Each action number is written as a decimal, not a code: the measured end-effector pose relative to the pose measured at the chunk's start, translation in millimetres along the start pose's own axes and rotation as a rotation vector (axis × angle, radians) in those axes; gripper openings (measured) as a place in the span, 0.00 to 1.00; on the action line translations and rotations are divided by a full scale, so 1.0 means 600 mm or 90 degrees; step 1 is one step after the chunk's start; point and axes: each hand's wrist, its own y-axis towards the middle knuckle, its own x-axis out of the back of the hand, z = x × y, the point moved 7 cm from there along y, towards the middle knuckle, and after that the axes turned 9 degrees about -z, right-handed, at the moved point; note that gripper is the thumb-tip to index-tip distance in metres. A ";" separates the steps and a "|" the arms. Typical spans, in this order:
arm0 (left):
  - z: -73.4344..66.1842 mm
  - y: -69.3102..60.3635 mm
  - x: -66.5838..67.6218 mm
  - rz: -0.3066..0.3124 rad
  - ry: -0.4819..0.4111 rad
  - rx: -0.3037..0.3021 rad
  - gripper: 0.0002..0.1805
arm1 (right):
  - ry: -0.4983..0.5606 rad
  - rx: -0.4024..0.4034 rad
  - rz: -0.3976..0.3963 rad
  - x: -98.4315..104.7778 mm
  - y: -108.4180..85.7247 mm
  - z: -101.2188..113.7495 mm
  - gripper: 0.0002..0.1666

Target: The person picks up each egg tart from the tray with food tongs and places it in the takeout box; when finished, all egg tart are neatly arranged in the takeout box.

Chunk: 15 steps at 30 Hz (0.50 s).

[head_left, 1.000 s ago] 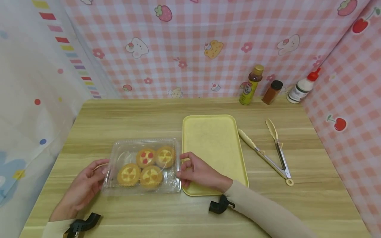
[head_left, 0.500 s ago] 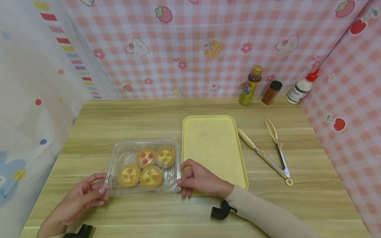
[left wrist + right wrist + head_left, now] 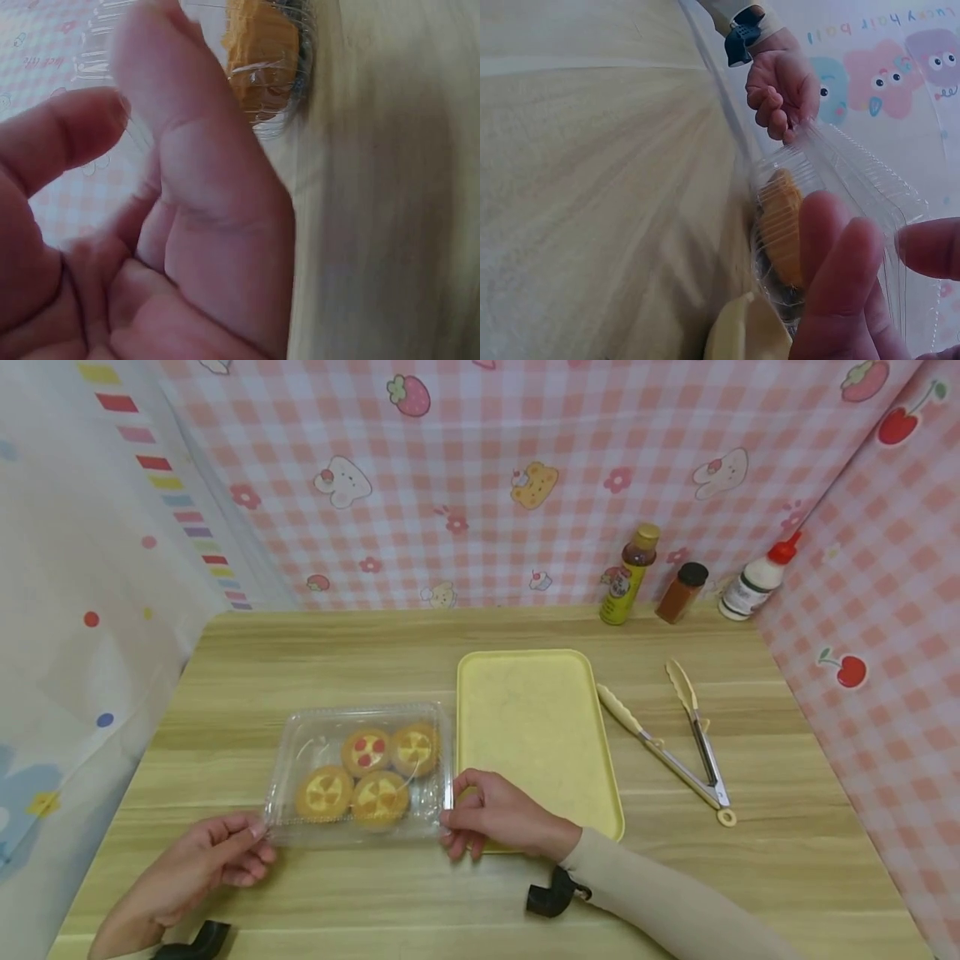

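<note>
A clear plastic clamshell container (image 3: 300, 745) lies on the table in the head view, left of the yellow tray. Through its lid several round golden tarts (image 3: 325, 793) show, one topped with red spots (image 3: 367, 750). My left hand (image 3: 195, 868) pinches the near left corner between thumb and fingers. At the near right corner, my right hand (image 3: 502, 818) pinches the rim, its wrist passing over the tray. The right wrist view shows the container's side (image 3: 769, 225) between both hands, with a tart inside. Whether the lid is latched, I cannot tell.
The yellow tray (image 3: 532, 718) lies right beside the container. Spread tongs (image 3: 701, 760) rest to the right of it. Along the back right stand a yellow-labelled bottle (image 3: 628, 578), a dark-capped spice jar (image 3: 681, 593) and a red-tipped white bottle (image 3: 757, 581).
Both hands have slid toward the near side along the container's edges, from the middle of its sides to the near corners. The container has barely moved; the tray and tongs are unchanged.
</note>
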 end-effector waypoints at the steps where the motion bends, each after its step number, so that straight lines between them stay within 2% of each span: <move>1: 0.001 0.000 -0.001 0.005 0.005 0.003 0.19 | -0.001 -0.004 0.005 -0.001 -0.001 -0.001 0.11; 4: 0.004 -0.001 -0.002 0.011 -0.001 0.007 0.20 | -0.006 -0.009 0.015 -0.003 -0.003 -0.002 0.09; 15: 0.003 -0.003 -0.007 0.005 -0.078 -0.042 0.21 | -0.018 -0.014 0.012 -0.006 -0.011 -0.007 0.11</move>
